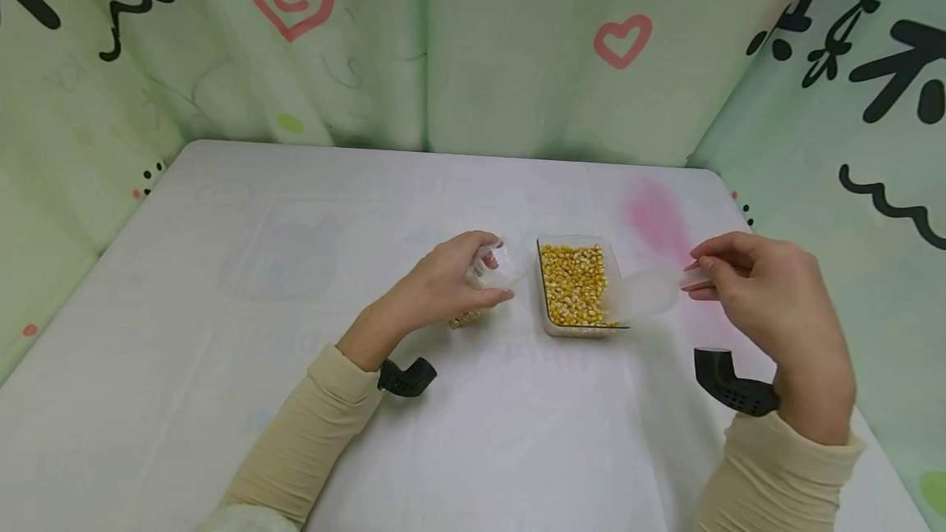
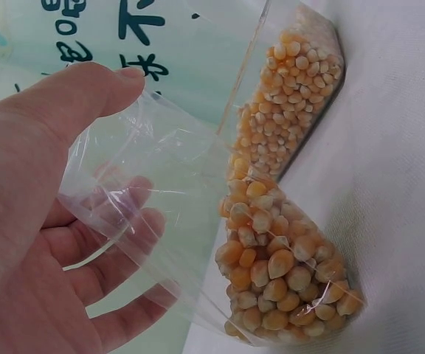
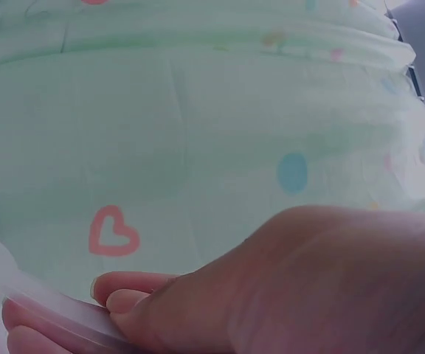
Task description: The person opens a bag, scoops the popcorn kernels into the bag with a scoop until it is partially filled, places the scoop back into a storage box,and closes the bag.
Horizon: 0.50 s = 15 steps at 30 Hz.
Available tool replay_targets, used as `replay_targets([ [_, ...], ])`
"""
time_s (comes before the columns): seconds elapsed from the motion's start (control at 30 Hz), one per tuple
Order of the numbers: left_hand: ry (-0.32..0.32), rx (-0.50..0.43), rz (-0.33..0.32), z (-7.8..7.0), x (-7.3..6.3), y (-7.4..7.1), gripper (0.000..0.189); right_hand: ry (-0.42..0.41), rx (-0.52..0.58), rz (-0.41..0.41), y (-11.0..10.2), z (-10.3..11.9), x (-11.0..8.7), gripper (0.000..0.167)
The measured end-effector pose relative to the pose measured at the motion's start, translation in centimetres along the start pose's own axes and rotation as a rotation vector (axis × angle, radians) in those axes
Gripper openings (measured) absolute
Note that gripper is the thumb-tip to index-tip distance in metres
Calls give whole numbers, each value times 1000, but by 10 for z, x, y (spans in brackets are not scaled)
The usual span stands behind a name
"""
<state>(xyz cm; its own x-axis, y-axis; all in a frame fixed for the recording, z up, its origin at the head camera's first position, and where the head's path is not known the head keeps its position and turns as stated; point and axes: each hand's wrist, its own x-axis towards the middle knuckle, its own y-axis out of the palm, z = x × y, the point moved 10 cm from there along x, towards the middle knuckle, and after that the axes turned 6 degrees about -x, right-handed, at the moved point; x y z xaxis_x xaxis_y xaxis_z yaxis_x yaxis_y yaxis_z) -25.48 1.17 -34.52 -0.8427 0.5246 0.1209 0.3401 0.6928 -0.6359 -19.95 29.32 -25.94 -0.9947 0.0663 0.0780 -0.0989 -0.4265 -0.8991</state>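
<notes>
A clear plastic bag (image 2: 175, 155) partly filled with corn kernels (image 2: 286, 273) stands on the table, and my left hand (image 1: 458, 277) holds its mouth apart between thumb and fingers. Just right of it, in the head view, is a clear rectangular container (image 1: 584, 332) of yellow corn kernels (image 1: 572, 282). My right hand (image 1: 764, 294) pinches the handle of a translucent white scoop (image 1: 646, 294). The scoop's front end reaches over the container's right side, against the kernels. In the right wrist view only the handle (image 3: 72, 313) and part of the scoop show.
The white table (image 1: 480, 433) has a pink patch (image 1: 656, 216) near its back right. Green curtains (image 1: 517, 48) with hearts and black writing surround its back and sides. A black wrist camera mount sits on each wrist.
</notes>
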Motion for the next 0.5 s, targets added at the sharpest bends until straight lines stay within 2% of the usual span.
replay_targets([
  [0.13, 0, -3, -2, 0, 0, 0, 65, -20, -12, 22, 6, 6, 1, 26],
  [0.37, -7, -12, 1, 0, -1, 0, 66, -20, -36, 114, 19, 7, 5, 25],
  [0.5, -8, -13, 3, 0, 0, 0, 66, -18, 21, 183, 26, 3, 9, 27],
])
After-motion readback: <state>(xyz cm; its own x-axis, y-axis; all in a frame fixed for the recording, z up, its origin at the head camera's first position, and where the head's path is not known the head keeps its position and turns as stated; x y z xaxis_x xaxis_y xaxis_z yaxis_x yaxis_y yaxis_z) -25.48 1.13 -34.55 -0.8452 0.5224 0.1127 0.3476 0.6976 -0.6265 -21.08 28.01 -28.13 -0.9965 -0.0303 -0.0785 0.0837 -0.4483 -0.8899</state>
